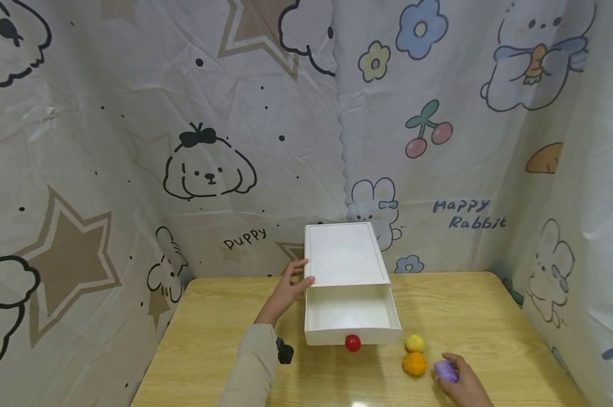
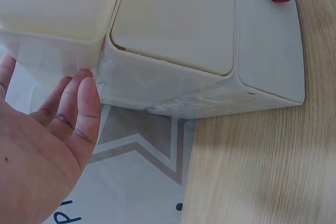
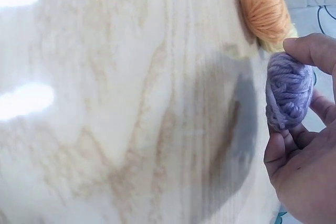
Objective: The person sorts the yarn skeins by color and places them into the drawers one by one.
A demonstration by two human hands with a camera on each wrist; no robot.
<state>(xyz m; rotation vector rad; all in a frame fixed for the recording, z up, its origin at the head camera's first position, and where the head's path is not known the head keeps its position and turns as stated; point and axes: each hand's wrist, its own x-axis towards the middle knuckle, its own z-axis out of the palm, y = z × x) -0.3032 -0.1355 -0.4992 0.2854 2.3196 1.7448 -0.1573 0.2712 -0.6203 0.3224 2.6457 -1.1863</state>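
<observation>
The right hand (image 1: 464, 384) pinches a purple yarn ball (image 1: 445, 371) between thumb and fingers near the table's (image 1: 489, 316) front edge, right of the orange ball (image 1: 414, 364) and yellow ball (image 1: 415, 343). The left hand (image 1: 291, 285) lies flat and relaxed against the left side of the white box (image 1: 344, 254), steadying it, with nothing grasped. The drawer (image 1: 349, 316) stands pulled out, its red knob (image 1: 352, 342) facing the front edge. The step looks like loading the balls; the next move probably calls for carrying the purple ball left over the drawer's front wall.

Drawer (image 1: 352, 314) pulled out of box (image 1: 344, 254); yarn balls (image 1: 414, 354) right.
</observation>
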